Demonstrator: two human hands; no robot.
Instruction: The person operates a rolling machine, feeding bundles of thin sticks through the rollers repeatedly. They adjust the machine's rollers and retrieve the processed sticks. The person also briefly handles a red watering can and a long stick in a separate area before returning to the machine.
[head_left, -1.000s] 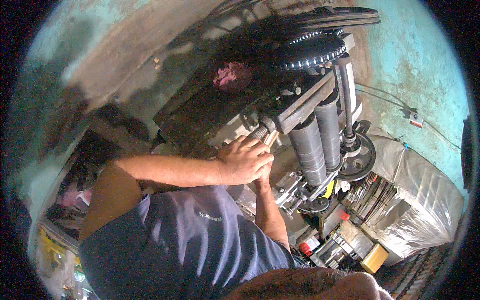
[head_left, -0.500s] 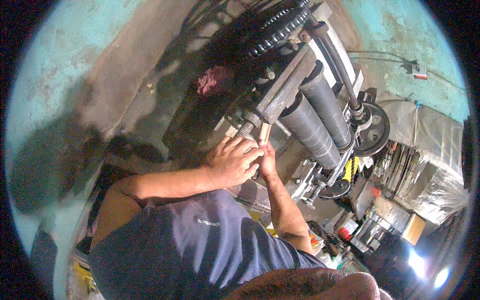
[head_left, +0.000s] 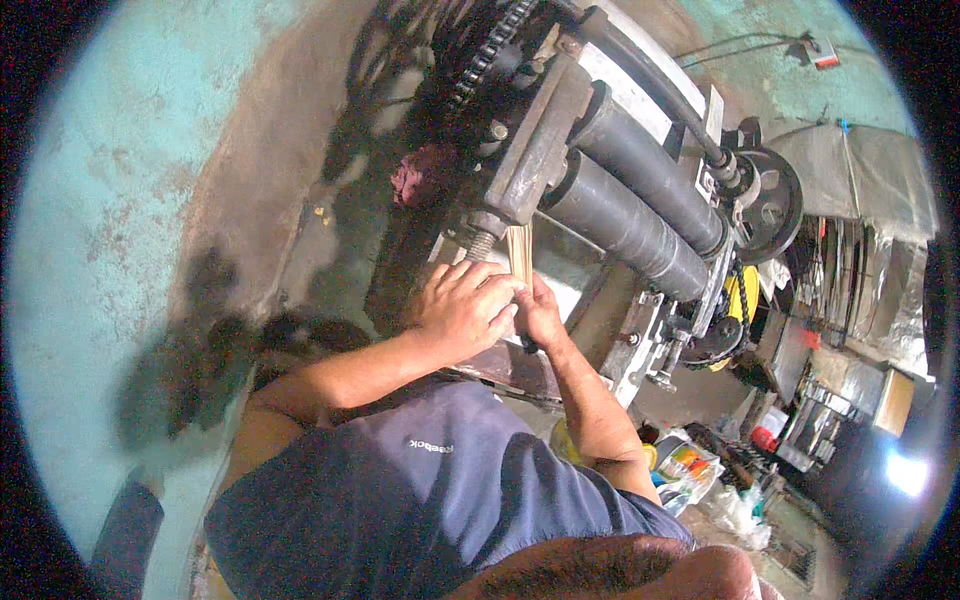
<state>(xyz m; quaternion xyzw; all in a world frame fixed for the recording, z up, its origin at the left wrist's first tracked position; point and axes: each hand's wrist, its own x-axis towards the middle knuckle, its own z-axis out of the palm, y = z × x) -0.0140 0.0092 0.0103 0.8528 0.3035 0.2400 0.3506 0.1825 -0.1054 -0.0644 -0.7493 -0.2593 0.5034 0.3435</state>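
Both hands bunched at the rollers: left hand and right hand seemingly pinching pale strips.

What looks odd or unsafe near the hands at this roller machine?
Both hands, the left hand and the right hand, hold thin pale strips very close to the two dark rollers. A bare chain and toothed wheel shows no guard. A crumpled pink rag lies on the machine.

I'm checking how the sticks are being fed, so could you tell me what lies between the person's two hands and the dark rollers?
In the head view, thin pale sticks run from the left hand and right hand toward the dark rollers.
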